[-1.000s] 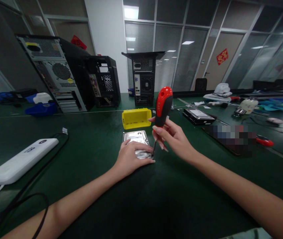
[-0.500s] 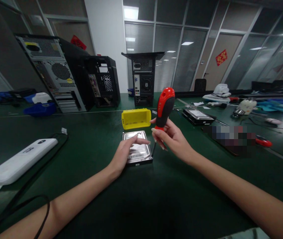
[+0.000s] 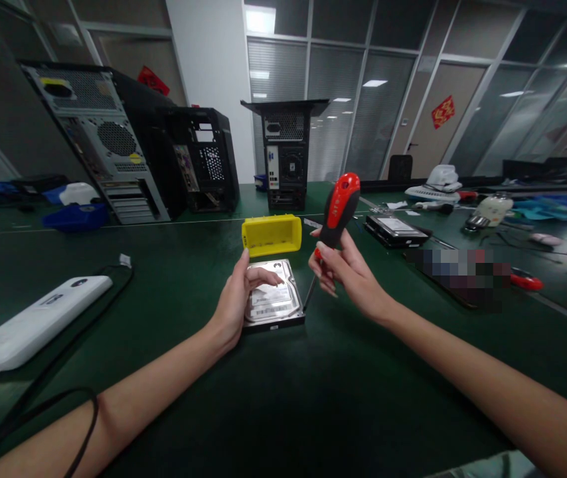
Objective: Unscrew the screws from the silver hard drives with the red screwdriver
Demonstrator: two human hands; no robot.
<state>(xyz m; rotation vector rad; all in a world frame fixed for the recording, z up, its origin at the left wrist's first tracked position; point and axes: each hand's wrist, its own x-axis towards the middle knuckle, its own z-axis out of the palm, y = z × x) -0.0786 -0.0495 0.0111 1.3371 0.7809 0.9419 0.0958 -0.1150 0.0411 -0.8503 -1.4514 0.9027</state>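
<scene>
Green matting covers the long workbench (image 3: 283, 398) in front of you, inside a room walled with glass partitions. Nearest you on the left, a black cable (image 3: 39, 392) loops across the mat beside a white oblong device (image 3: 34, 322).

Your left hand (image 3: 236, 302) rests on the left edge of a silver hard drive (image 3: 274, 300) lying flat on the mat, label side up; the fingers are loosely spread, the thumb raised and a fingertip laid on the drive's top plate. Your right hand (image 3: 346, 269) is closed around a screwdriver (image 3: 333, 229) with a red and black handle, gripping low on the handle where it meets the shaft. The tool leans, handle up and to the right, shaft running down to the left, with the tip at the drive's right edge (whether it actually touches the casing is too fine to tell).

Just behind the drive stands a yellow plastic bin (image 3: 272, 234), tipped so its open side faces you. To the right lies a second hard drive (image 3: 396, 230), well apart from the first. Further back stand three computer towers (image 3: 286, 156), rear panels toward you, with a blue tray (image 3: 81, 216) near the leftmost one and assorted gear on the far right of the bench.
</scene>
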